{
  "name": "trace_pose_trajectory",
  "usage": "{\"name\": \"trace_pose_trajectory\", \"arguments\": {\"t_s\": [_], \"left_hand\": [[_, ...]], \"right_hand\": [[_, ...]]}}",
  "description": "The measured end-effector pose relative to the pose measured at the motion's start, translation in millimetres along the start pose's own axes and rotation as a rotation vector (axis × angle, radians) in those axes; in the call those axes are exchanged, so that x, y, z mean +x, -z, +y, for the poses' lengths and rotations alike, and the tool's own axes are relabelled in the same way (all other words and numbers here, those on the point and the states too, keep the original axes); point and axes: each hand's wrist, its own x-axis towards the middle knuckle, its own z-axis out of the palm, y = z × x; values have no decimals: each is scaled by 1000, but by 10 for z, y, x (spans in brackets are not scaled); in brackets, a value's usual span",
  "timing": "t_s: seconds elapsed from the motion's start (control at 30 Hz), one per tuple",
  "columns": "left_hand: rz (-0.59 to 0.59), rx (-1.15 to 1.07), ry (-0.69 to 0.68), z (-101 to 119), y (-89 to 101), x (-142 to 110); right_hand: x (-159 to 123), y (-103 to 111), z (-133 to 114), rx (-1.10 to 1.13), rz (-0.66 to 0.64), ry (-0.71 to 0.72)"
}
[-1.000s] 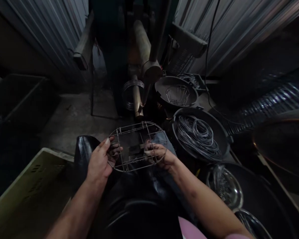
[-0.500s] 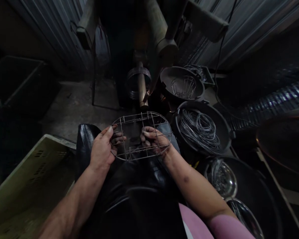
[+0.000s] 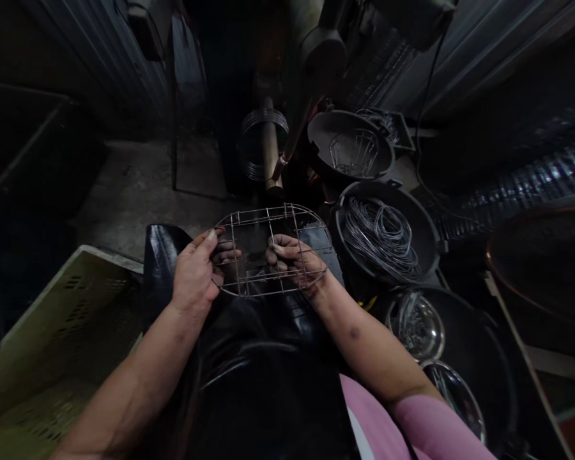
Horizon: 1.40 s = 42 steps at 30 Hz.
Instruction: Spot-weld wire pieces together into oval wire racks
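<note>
One dull, oblong wire frame (image 3: 270,222) with rounded ends and thin crossing bars is held left of the wire-coil pan (image 3: 427,236). Its left end is clamped by the left hand (image 3: 194,268); its right part is gripped by the right hand (image 3: 301,262), fingers curled. Both forearms are stretched forward. One wire basket (image 3: 331,153) is seen beyond the wire-coil pan, two shiny bowls (image 3: 466,390) on its near side.

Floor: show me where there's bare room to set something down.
Bare floor shows beyond the left hand, bordered by the crate, dark box and thin post. Right is crowded: pans, coil and bowls sit close together.
</note>
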Motion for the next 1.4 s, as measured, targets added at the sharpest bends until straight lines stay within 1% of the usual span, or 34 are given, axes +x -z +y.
{"name": "trace_pose_trajectory", "arguments": {"t_s": [0.13, 0.23, 0.4, 0.5, 0.6, 0.87, 1.03, 1.17, 1.3, 1.4], "left_hand": [[12, -3, 3, -9, -2, 4], [4, -6, -21, -16, -11, 17], [-1, -14, -58, 25, -83, 42], [14, -16, -37, 81, -150, 49], [22, -24, -21, 118, -202, 65], [42, -21, -16, 139, -247, 154], [42, -37, -22, 208, -314, 183], [27, -24, -12, 278, -400, 202], [26, -23, -13, 343, -478, 233], [1, -22, -11, 385, -513, 253]], "right_hand": [[-12, 6, -11, 6, -6, -3], [-2, 47, 0, -8, -5, -5], [35, 91, -11, -15, 33, 31], [51, 73, -62, -41, 71, 58], [71, 53, -124, -40, 79, 72], [151, 50, -184, 12, 94, 87], [194, 74, -226, 10, 83, 105], [230, 64, -312, -19, 92, 127], [262, 40, -403, -31, 61, 132], [270, 26, -456, -38, 57, 140]]}}
